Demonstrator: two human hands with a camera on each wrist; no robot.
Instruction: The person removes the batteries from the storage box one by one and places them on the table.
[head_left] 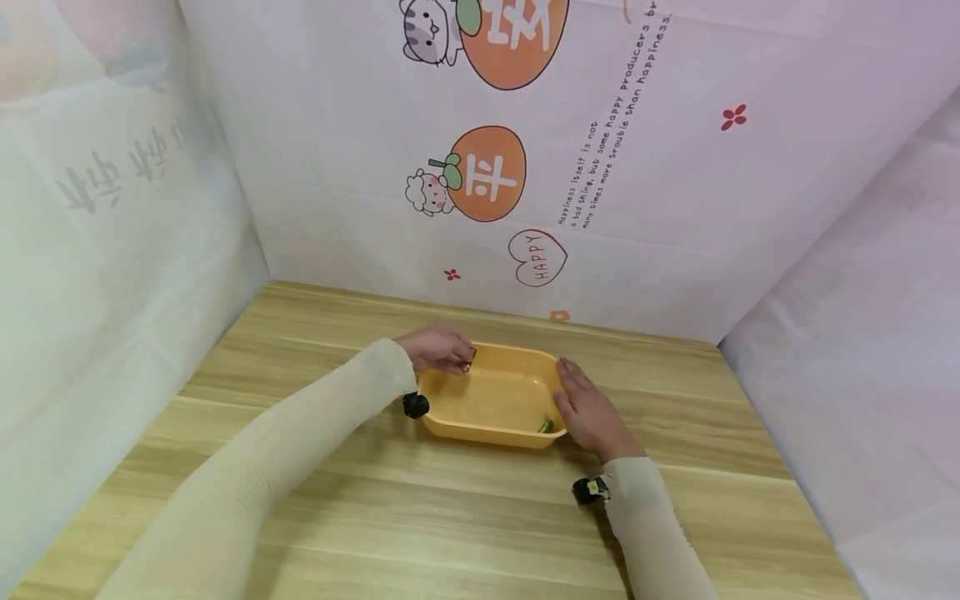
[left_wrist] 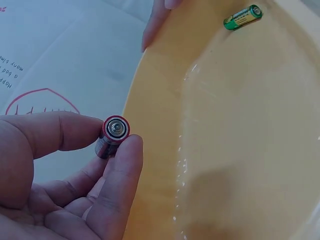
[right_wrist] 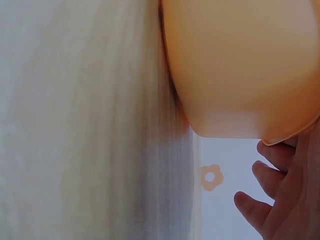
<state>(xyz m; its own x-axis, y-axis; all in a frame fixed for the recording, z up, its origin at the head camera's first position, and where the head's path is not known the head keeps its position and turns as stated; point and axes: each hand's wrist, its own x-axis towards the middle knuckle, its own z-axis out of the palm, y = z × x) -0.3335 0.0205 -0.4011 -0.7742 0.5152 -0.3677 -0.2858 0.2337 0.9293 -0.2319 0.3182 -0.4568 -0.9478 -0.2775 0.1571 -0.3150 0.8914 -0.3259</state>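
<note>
In the head view a yellow plastic tray (head_left: pixel 487 433) sits on the wooden table. Over its far left corner, my left hand (head_left: pixel 438 346) pinches a small battery with a dark body and red-rimmed end. The left wrist view shows this battery (left_wrist: pixel 112 137) between thumb and fingertips, its metal terminal facing the camera. A green battery (left_wrist: pixel 243 17) lies inside the tray, by the near right corner in the head view. My right hand (head_left: pixel 592 412) rests along the tray's right rim with fingers extended; the right wrist view shows those fingers (right_wrist: pixel 270 177) beside the tray's edge.
The wooden table (head_left: pixel 360 508) extends around the tray. Behind it stands a white printed cloth wall (head_left: pixel 360 208), with further cloth walls at left and right. Small black cameras are strapped to both wrists.
</note>
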